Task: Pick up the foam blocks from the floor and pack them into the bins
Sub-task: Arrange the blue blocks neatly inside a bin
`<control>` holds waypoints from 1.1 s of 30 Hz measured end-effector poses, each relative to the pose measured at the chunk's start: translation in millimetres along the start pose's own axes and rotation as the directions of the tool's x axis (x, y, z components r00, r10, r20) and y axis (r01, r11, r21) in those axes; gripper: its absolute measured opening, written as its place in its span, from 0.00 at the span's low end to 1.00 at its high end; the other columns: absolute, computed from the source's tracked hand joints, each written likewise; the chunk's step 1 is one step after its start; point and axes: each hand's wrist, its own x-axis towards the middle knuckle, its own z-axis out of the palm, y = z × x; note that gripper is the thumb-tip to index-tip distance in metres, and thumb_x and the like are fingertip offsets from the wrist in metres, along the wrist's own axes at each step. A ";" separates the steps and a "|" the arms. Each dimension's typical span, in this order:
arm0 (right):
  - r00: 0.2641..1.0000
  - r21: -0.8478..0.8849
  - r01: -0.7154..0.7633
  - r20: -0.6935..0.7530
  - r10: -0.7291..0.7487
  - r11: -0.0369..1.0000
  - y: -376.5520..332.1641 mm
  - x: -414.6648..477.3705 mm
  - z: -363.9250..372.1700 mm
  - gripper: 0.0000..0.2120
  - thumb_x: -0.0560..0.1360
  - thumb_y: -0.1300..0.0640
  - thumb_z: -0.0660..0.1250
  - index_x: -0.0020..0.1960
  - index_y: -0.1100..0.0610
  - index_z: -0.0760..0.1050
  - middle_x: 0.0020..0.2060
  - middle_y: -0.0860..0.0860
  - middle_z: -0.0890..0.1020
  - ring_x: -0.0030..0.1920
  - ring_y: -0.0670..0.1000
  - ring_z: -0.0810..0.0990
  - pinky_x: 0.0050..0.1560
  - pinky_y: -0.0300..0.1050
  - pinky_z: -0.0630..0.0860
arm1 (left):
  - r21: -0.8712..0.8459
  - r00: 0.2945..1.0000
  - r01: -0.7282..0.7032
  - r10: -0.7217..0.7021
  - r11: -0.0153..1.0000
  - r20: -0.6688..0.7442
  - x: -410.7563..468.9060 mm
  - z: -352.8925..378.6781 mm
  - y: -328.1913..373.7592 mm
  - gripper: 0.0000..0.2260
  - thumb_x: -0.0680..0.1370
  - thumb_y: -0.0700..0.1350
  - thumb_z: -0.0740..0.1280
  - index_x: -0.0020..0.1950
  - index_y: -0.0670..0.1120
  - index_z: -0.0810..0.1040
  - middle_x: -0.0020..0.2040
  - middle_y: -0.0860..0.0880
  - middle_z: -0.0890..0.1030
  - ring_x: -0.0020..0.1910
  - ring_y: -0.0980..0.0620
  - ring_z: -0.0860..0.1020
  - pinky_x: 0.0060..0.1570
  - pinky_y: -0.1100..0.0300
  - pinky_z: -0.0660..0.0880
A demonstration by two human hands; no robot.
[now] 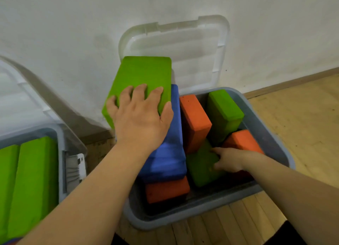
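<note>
Left hand [139, 116] spread over the raised green block [141, 76], thumb hooked on its right edge, little finger at its left edge; block tilted up above the grey bin [271, 140], lower end against the blue block [168, 156]. Right hand [229, 160] well apart from the left, down inside the bin, resting on the low green block [200, 167]; grip or mere touch: cannot tell. Also in the bin: upright orange block [196, 122], leaning green block [223, 112], two further orange ones. Clear lid [192, 48] propped against the wall. Second bin [60, 153] to the left, green blocks inside. Wooden floor [302, 116] beneath.
</note>
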 end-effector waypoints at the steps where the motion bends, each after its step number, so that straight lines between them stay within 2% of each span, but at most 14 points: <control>1: 1.000 0.018 -0.011 0.007 0.011 1.000 1.8 10.3 5.5 0.43 0.78 0.48 0.71 0.83 0.54 0.51 0.71 0.57 0.75 0.67 0.56 0.76 0.63 0.41 0.72 | -0.001 1.000 0.005 -0.005 1.000 -0.005 0.0 0.4 0.9 0.25 0.79 0.65 0.54 0.71 0.58 0.77 0.71 0.47 0.76 0.72 0.40 0.69 0.70 0.36 0.60; 3: 0.999 0.056 -0.038 0.025 0.037 0.998 7.7 28.1 16.5 0.47 0.77 0.47 0.72 0.84 0.56 0.46 0.74 0.57 0.72 0.71 0.57 0.74 0.66 0.43 0.70 | 0.002 1.000 0.008 -0.008 1.000 -0.009 0.5 1.3 2.2 0.25 0.79 0.65 0.54 0.71 0.58 0.76 0.72 0.47 0.75 0.72 0.40 0.69 0.70 0.35 0.60; 5: 0.999 0.083 -0.027 0.023 0.025 0.996 11.2 39.7 26.4 0.48 0.76 0.48 0.74 0.83 0.56 0.46 0.76 0.57 0.68 0.73 0.57 0.71 0.69 0.45 0.68 | 0.005 1.000 0.008 -0.008 1.000 -0.003 0.5 1.5 2.3 0.26 0.79 0.65 0.54 0.72 0.58 0.76 0.72 0.47 0.75 0.73 0.40 0.68 0.70 0.35 0.59; 7: 1.000 0.135 -0.017 0.008 0.016 0.991 12.7 48.5 33.2 0.47 0.77 0.50 0.74 0.83 0.56 0.46 0.78 0.56 0.65 0.75 0.57 0.68 0.71 0.46 0.66 | 0.000 1.000 0.011 -0.011 1.000 0.000 -0.4 1.3 1.9 0.26 0.79 0.65 0.53 0.72 0.59 0.75 0.72 0.48 0.75 0.73 0.40 0.68 0.70 0.35 0.59; 10: 0.999 0.122 0.031 0.028 -0.035 0.992 7.1 53.5 34.3 0.42 0.80 0.52 0.70 0.82 0.59 0.46 0.81 0.55 0.56 0.80 0.56 0.59 0.75 0.43 0.57 | 0.008 1.000 0.013 -0.013 1.000 0.000 -2.7 0.8 1.0 0.26 0.79 0.65 0.53 0.72 0.59 0.75 0.73 0.48 0.74 0.73 0.40 0.68 0.70 0.35 0.59; 12: 0.999 0.188 0.033 0.015 -0.037 0.982 4.3 58.5 33.4 0.41 0.81 0.52 0.70 0.81 0.60 0.47 0.79 0.52 0.57 0.80 0.56 0.58 0.77 0.44 0.54 | 0.010 1.000 0.019 -0.019 1.000 0.003 -1.5 0.1 0.4 0.26 0.79 0.65 0.53 0.72 0.60 0.75 0.73 0.49 0.74 0.73 0.41 0.68 0.70 0.35 0.59; 14: 1.000 0.249 -0.002 0.028 -0.006 0.968 5.0 62.0 38.7 0.43 0.79 0.52 0.72 0.82 0.60 0.48 0.79 0.54 0.59 0.79 0.57 0.59 0.78 0.47 0.55 | 0.016 1.000 0.021 -0.021 1.000 0.013 -0.8 -0.2 0.9 0.26 0.79 0.65 0.53 0.72 0.60 0.75 0.73 0.49 0.74 0.74 0.41 0.68 0.70 0.35 0.60; 17: 0.995 0.438 -0.098 0.020 0.100 0.893 14.2 73.9 49.1 0.54 0.71 0.54 0.81 0.82 0.62 0.47 0.76 0.59 0.67 0.74 0.60 0.69 0.72 0.54 0.70 | 0.022 1.000 0.010 -0.010 1.000 0.003 -1.0 -0.1 0.7 0.26 0.79 0.65 0.52 0.72 0.60 0.75 0.73 0.49 0.74 0.73 0.41 0.68 0.70 0.36 0.60; 19: 0.990 0.522 -0.118 -0.008 0.143 0.845 17.9 78.4 51.6 0.57 0.67 0.55 0.83 0.81 0.62 0.48 0.73 0.61 0.70 0.70 0.61 0.74 0.67 0.57 0.75 | 0.021 1.000 0.007 -0.007 1.000 -0.001 0.9 0.0 -0.8 0.26 0.79 0.65 0.52 0.72 0.60 0.75 0.73 0.49 0.74 0.73 0.41 0.68 0.70 0.36 0.61; 23: 0.986 0.628 -0.121 -0.012 0.164 0.769 20.1 81.5 55.7 0.55 0.67 0.60 0.82 0.82 0.59 0.48 0.70 0.62 0.72 0.67 0.63 0.76 0.64 0.61 0.77 | 0.023 1.000 0.004 -0.004 1.000 -0.012 0.4 2.0 -1.0 0.25 0.79 0.64 0.54 0.71 0.59 0.76 0.72 0.48 0.75 0.72 0.40 0.69 0.69 0.36 0.61; 27: 0.993 0.607 -0.114 0.049 0.106 0.786 21.7 83.8 56.6 0.64 0.67 0.58 0.82 0.83 0.51 0.37 0.75 0.60 0.68 0.72 0.62 0.71 0.69 0.60 0.73 | 0.020 1.000 -0.003 0.004 1.000 -0.029 -0.1 4.8 -5.1 0.25 0.79 0.64 0.54 0.71 0.59 0.76 0.72 0.48 0.75 0.72 0.40 0.70 0.69 0.36 0.62; 30: 0.995 0.631 -0.101 0.060 0.081 0.769 24.0 84.5 55.3 0.61 0.68 0.60 0.81 0.83 0.44 0.40 0.75 0.58 0.69 0.72 0.62 0.71 0.70 0.58 0.73 | 0.020 1.000 0.002 -0.002 1.000 -0.027 1.3 5.6 -7.6 0.25 0.79 0.64 0.53 0.71 0.59 0.76 0.72 0.48 0.75 0.72 0.40 0.69 0.69 0.36 0.62; 33: 0.996 0.695 -0.092 0.065 0.065 0.713 27.7 87.4 57.0 0.59 0.67 0.62 0.81 0.83 0.41 0.46 0.74 0.57 0.72 0.70 0.61 0.74 0.69 0.60 0.74 | 0.016 0.999 0.007 -0.007 1.000 -0.038 1.1 6.4 -7.5 0.25 0.79 0.64 0.53 0.71 0.59 0.76 0.72 0.48 0.75 0.72 0.40 0.69 0.69 0.36 0.61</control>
